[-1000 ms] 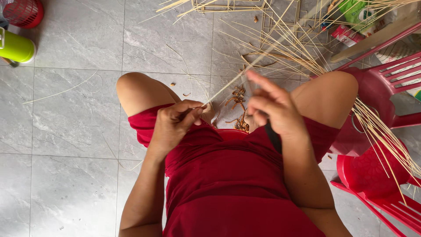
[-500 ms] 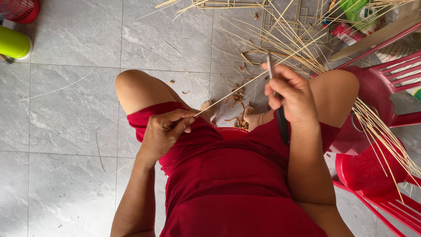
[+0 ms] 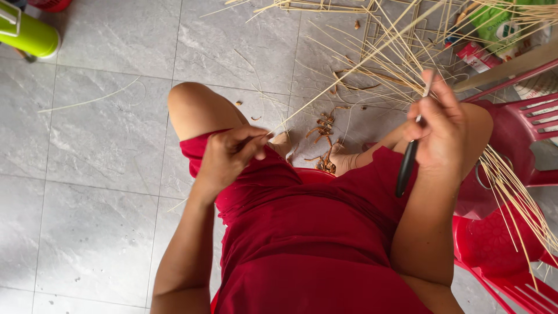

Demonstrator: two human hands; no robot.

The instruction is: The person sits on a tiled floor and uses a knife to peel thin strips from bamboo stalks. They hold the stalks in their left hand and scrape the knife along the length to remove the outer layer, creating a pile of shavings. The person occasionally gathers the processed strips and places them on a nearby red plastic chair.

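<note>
My left hand (image 3: pixel 229 157) pinches the near end of a long thin pale stick (image 3: pixel 349 71) over my left thigh. The stick runs up and to the right across the floor. My right hand (image 3: pixel 443 129) is raised over my right knee and grips a knife with a black handle (image 3: pixel 406 168), its blade pointing up against the stick. I sit in a red dress (image 3: pixel 314 232) with both knees apart. Brown curled shavings (image 3: pixel 323 139) lie on the floor between my legs.
A spread of many thin pale sticks (image 3: pixel 401 52) covers the grey tiles ahead. More sticks (image 3: pixel 517 197) lie over red plastic chairs (image 3: pixel 511 244) at the right. A green cylinder-shaped container (image 3: pixel 29 35) lies at the top left. Packets (image 3: pixel 494 26) sit at the top right.
My right hand has slid the knife up and to the right along the stick, away from my left hand, which stays on the near end.
</note>
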